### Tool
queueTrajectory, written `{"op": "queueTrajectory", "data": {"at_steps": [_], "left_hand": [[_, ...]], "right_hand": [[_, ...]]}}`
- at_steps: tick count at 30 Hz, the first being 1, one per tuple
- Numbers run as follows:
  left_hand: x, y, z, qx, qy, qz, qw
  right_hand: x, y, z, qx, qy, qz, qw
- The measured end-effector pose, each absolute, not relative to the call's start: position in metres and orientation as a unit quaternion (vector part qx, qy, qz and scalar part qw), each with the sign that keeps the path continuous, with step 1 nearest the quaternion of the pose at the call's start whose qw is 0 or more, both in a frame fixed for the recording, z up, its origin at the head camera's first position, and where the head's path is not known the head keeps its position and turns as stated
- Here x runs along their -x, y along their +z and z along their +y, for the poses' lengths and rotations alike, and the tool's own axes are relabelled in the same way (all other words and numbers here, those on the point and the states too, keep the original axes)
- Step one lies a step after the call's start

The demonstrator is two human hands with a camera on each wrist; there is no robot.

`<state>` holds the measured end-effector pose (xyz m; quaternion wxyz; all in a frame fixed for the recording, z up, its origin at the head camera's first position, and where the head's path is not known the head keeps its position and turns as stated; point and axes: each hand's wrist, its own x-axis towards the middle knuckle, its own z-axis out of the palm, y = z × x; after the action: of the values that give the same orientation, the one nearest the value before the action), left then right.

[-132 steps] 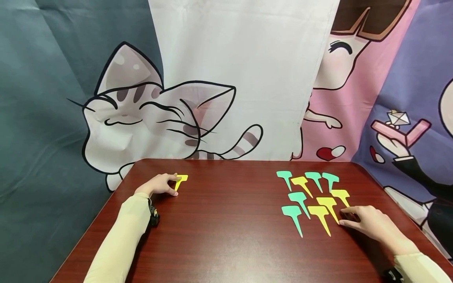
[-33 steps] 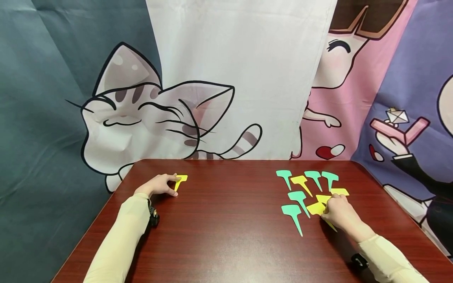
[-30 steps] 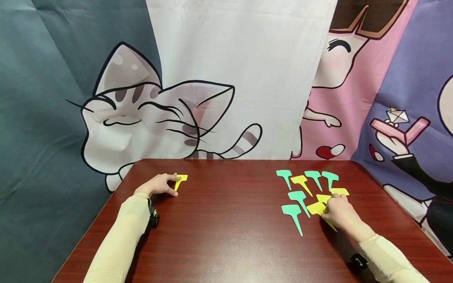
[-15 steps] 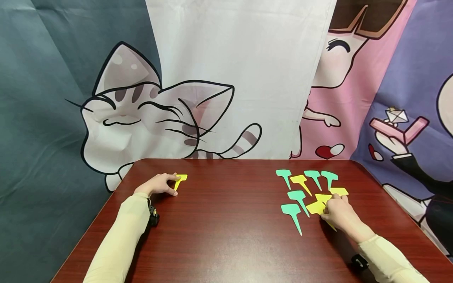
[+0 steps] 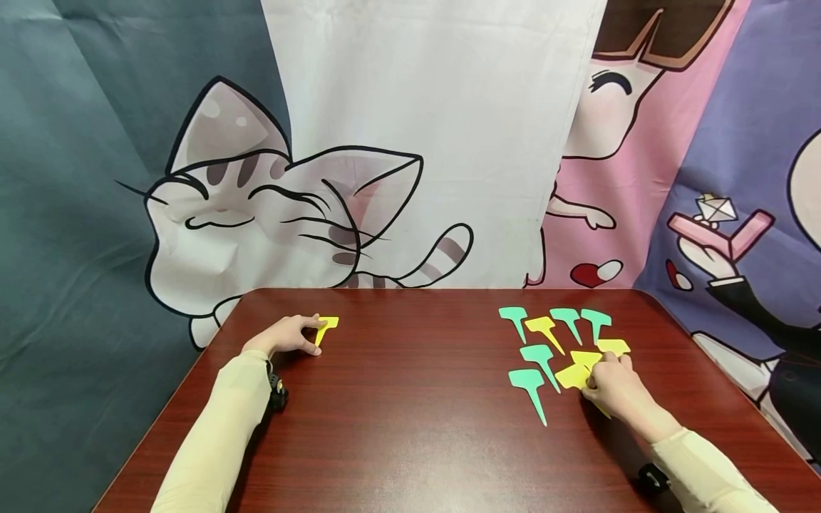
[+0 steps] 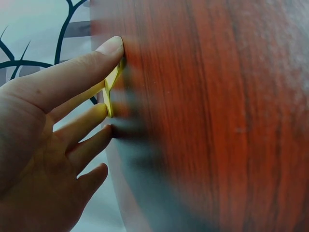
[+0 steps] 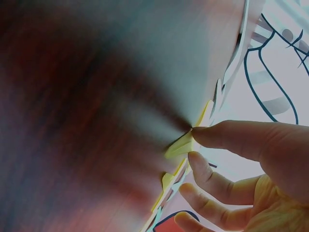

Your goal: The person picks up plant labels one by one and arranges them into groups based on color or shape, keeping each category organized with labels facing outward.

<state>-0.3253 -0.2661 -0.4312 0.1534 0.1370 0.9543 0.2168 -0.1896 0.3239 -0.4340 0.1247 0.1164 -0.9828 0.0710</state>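
Note:
At the far left of the table, my left hand point(image 5: 287, 334) holds a yellow T-shaped plant label point(image 5: 330, 322) between thumb and fingers. The left wrist view shows this label point(image 6: 112, 79) edge-on by the thumb and fingertips. On the right side, my right hand point(image 5: 617, 388) pinches another yellow plant label point(image 5: 571, 377) by its stem. Its head points left, and the hand covers part of the stem. In the right wrist view the thumb and index finger meet at the pinched label point(image 7: 178, 147). A further yellow label point(image 5: 586, 358) lies right behind it, partly covered.
Around the right hand lie a yellow label point(image 5: 613, 346), another yellow label point(image 5: 541, 325) and several green labels, among them a near green one point(image 5: 527, 380) and a back one point(image 5: 513, 313). The brown table point(image 5: 398, 413) ends at a printed cloth backdrop point(image 5: 449, 107).
Since the earliest frame, my right hand has moved left onto the front yellow label, taken hold of it and turned it slightly. The left hand stays where it was.

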Motion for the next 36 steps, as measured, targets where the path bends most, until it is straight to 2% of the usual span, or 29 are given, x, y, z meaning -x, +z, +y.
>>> {"op": "queueTrajectory", "data": {"at_steps": [36], "left_hand": [[0.3232,-0.4313,-0.2667,-0.149,0.226,0.951,0.147]], "right_hand": [[0.1798,-0.4395,0.3264,-0.121,0.067,-0.981,0.139]]}}
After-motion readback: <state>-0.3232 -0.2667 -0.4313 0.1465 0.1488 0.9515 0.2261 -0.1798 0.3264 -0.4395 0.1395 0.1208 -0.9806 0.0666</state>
